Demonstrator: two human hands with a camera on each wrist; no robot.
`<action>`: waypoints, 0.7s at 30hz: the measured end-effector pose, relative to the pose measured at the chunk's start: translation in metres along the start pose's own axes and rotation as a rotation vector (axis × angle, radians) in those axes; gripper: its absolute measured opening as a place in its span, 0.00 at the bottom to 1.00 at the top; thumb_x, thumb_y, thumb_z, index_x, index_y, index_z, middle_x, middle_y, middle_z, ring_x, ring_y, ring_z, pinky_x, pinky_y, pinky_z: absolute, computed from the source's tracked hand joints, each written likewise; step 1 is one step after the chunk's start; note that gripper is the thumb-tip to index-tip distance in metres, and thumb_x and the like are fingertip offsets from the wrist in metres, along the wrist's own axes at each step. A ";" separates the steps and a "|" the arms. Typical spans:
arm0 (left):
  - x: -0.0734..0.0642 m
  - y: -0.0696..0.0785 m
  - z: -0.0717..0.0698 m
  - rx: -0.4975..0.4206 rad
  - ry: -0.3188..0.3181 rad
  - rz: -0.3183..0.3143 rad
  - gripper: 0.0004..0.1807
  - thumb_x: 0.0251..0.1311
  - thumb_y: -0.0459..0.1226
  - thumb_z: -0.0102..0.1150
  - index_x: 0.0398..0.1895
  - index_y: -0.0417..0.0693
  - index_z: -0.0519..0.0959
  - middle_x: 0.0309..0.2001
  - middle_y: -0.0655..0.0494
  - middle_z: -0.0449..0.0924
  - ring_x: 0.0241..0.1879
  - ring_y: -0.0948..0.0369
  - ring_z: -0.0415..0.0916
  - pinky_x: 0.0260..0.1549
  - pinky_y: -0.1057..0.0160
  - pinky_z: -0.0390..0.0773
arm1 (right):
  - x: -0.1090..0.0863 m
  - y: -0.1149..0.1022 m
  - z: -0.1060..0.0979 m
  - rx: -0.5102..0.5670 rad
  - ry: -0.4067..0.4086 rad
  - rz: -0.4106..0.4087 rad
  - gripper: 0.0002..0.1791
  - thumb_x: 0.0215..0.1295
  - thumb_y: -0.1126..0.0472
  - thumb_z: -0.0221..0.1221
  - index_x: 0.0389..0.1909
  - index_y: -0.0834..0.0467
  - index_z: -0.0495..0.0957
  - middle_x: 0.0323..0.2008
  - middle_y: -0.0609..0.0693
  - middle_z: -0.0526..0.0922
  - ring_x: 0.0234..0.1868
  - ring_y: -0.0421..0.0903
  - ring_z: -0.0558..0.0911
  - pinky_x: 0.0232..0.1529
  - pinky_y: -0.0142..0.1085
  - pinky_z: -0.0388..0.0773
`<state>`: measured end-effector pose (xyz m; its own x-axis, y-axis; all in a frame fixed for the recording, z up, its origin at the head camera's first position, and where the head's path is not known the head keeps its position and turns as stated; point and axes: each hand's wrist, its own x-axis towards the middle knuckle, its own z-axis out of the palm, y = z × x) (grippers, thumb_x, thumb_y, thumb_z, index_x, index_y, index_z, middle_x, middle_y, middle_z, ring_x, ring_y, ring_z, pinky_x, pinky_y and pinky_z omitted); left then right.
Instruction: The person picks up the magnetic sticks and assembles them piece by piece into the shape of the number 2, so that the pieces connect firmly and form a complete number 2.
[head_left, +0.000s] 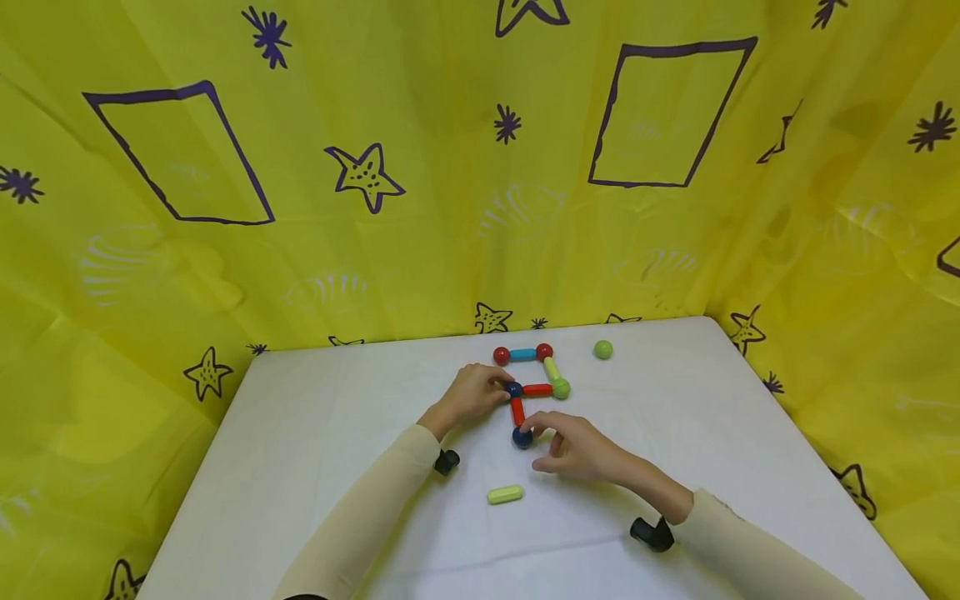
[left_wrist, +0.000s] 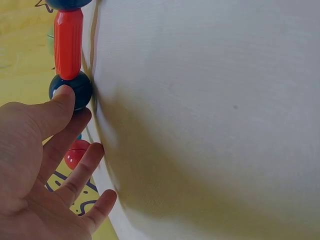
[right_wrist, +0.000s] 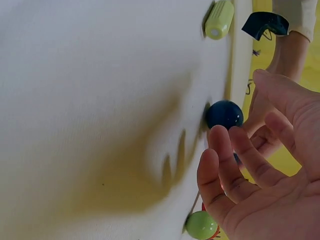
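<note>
My left hand (head_left: pixel 472 392) pinches a dark blue ball (left_wrist: pixel 72 90) between thumb and index finger, its other fingers spread apart. A red rod (left_wrist: pixel 68 45) runs from that ball to a second dark blue ball (head_left: pixel 522 437) nearer me. Over this second ball is my right hand (head_left: pixel 581 446), index fingertip right at it and thumb held away. Another red rod (head_left: pixel 537 390) joins the pinched ball to a green ball (head_left: pixel 561 388). From there a yellow-green rod (head_left: pixel 552 368) leads to a red ball (head_left: pixel 544 352), and a light blue rod (head_left: pixel 522 354) to another red ball (head_left: pixel 501 356).
A loose yellow-green rod (head_left: pixel 505 495) lies on the white table (head_left: pixel 315 467) nearer me, between the forearms. A loose green ball (head_left: pixel 603 349) sits near the back edge. Yellow curtains (head_left: pixel 435 250) with star drawings surround the table at the back and sides.
</note>
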<state>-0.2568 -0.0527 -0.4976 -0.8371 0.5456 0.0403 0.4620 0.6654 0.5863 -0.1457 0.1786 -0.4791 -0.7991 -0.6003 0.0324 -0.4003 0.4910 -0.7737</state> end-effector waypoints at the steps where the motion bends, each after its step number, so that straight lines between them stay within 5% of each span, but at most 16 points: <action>1: 0.000 0.000 0.000 0.000 0.000 0.002 0.15 0.67 0.37 0.68 0.55 0.48 0.86 0.49 0.54 0.87 0.47 0.56 0.78 0.57 0.54 0.73 | 0.000 -0.001 0.001 0.003 -0.002 -0.008 0.25 0.62 0.60 0.72 0.59 0.56 0.78 0.50 0.56 0.83 0.30 0.40 0.79 0.36 0.33 0.80; 21: 0.000 -0.004 0.002 0.020 0.028 0.055 0.13 0.67 0.38 0.68 0.53 0.48 0.87 0.47 0.56 0.88 0.48 0.57 0.80 0.58 0.53 0.72 | 0.002 -0.013 0.033 0.031 -0.129 -0.090 0.23 0.61 0.62 0.73 0.57 0.55 0.79 0.47 0.50 0.85 0.35 0.42 0.80 0.42 0.36 0.80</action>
<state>-0.2583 -0.0548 -0.5015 -0.8181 0.5673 0.0944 0.5128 0.6452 0.5664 -0.1270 0.1502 -0.4899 -0.6954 -0.7183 0.0226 -0.4525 0.4132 -0.7903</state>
